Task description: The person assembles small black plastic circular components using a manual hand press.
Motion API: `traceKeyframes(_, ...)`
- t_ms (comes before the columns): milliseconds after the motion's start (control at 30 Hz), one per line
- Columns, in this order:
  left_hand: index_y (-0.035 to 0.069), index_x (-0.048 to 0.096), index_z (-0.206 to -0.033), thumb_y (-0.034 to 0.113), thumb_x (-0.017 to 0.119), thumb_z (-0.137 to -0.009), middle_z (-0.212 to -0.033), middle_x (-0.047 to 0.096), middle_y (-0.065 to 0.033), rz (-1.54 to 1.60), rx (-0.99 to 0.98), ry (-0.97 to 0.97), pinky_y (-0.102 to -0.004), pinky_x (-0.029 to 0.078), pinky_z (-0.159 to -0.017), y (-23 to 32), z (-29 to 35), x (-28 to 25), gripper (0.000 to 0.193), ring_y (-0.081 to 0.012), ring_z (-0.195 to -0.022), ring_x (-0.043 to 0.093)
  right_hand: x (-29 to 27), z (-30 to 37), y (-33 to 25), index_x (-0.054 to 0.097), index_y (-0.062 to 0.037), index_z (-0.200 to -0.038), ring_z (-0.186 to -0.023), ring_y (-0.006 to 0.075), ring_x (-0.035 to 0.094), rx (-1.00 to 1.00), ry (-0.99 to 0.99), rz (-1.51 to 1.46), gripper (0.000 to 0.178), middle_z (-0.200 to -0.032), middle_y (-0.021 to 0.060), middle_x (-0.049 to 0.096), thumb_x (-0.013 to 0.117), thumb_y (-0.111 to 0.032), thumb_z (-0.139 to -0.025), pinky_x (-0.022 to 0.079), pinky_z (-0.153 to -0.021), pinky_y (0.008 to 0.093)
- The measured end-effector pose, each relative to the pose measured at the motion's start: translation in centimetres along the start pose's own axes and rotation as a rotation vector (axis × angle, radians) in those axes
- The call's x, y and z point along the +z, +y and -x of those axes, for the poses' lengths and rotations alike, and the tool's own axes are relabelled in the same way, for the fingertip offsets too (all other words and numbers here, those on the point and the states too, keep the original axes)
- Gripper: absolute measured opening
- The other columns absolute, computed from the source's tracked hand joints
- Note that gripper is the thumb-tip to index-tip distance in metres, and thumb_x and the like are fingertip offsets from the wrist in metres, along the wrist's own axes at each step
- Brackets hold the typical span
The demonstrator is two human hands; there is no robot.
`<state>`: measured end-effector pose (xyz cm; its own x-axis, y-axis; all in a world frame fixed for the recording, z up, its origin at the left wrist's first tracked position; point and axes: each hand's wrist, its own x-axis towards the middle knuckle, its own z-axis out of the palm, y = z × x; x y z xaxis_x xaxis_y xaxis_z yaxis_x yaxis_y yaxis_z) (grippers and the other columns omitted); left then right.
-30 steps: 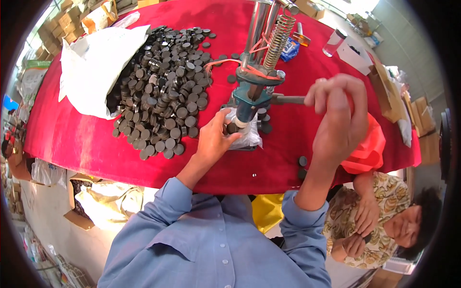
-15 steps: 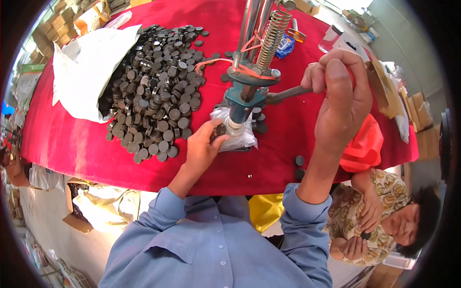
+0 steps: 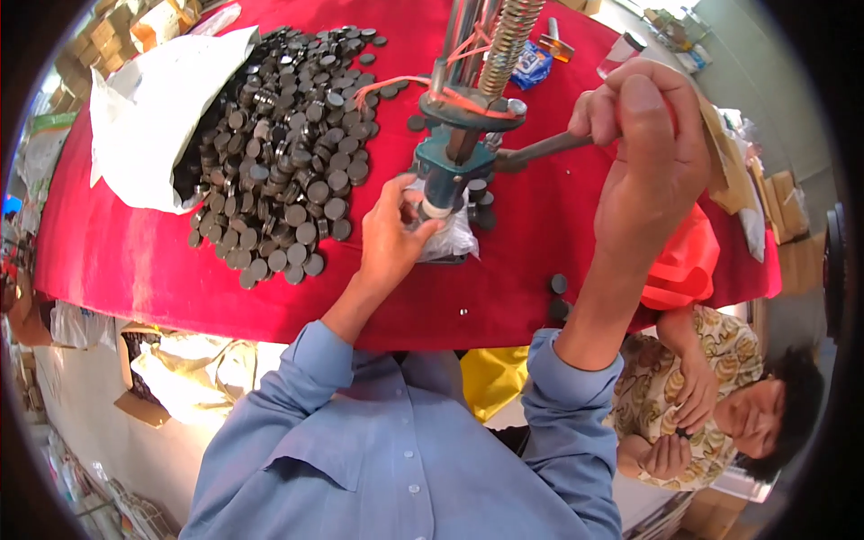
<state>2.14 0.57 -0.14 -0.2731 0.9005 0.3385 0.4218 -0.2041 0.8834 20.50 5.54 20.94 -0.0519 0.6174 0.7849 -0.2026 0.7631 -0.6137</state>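
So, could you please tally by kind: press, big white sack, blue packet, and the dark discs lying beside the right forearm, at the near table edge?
Press: 1
Big white sack: 1
Blue packet: 1
Dark discs there: 2
Total: 5

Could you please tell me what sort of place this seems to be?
Probably a small workshop: a hand-levered press stands on a red-covered table near a large heap of dark discs, with cardboard boxes around.

I see a red worktop [image 3: 513,297], a teal press [image 3: 450,155], charcoal discs [image 3: 288,155], a white sack [image 3: 153,117], a plain blue shirt [image 3: 387,450] and a cream top [image 3: 724,346] patterned brown.
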Motion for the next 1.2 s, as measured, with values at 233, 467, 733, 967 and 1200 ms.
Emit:
traceKeyframes(233,0.003,0.052,-0.131,0.000,0.087,-0.073,-0.098,0.072,-0.0068,-0.011,0.066,0.002,-0.0292,0.054,-0.073,-0.6,0.0,0.8,0.067,-0.0133,-0.078,0.062,0.8,0.4,-0.2,0.062,0.0042,-0.101,-0.065,0.0101,0.055,-0.037,0.029,-0.015,0.013,-0.076,0.0049,0.060,0.060,-0.008,-0.099,0.048,-0.061,0.0270)
traceKeyframes(467,0.003,0.051,-0.135,0.002,0.086,-0.071,-0.108,0.069,-0.0099,0.012,0.107,-0.005,-0.0346,0.052,-0.075,-0.7,1.2,-0.2,0.073,-0.0215,-0.084,0.060,0.2,5.6,-1.0,0.055,0.0024,-0.107,-0.064,0.0153,0.054,-0.095,0.048,0.038,0.014,-0.071,0.0058,0.055,0.054,-0.008,-0.099,0.049,-0.064,0.0326)
traceKeyframes(733,0.002,0.050,-0.135,-0.001,0.082,-0.076,-0.112,0.069,-0.0079,0.021,0.075,-0.004,-0.0310,0.051,-0.073,-0.5,1.8,-0.9,0.067,-0.0174,-0.083,0.060,-0.1,11.9,-1.5,0.049,-0.0066,-0.099,-0.070,0.0245,0.062,-0.184,0.002,0.157,0.032,-0.074,0.0072,0.056,0.060,-0.036,-0.102,0.045,-0.084,0.0493)
traceKeyframes(967,0.003,0.050,-0.136,-0.001,0.081,-0.076,-0.115,0.068,-0.0070,-0.017,0.090,-0.001,-0.0291,0.050,-0.067,-0.5,1.2,0.0,0.068,-0.0136,-0.078,0.059,-0.8,17.9,-0.8,0.049,-0.0120,-0.101,-0.088,0.0297,0.064,-0.131,0.013,0.230,0.036,-0.081,0.0086,0.056,0.058,-0.047,-0.102,0.041,-0.105,0.0553)
traceKeyframes(1200,0.004,0.051,-0.134,0.003,0.080,-0.074,-0.107,0.069,-0.0125,-0.081,0.080,0.000,-0.0385,0.053,-0.064,0.0,0.9,0.4,0.067,-0.0280,-0.073,0.064,-0.7,13.2,-2.4,0.049,-0.0102,-0.103,-0.080,0.0289,0.065,-0.120,-0.059,0.273,0.035,-0.076,0.0087,0.056,0.058,-0.044,-0.103,0.043,-0.099,0.0511)
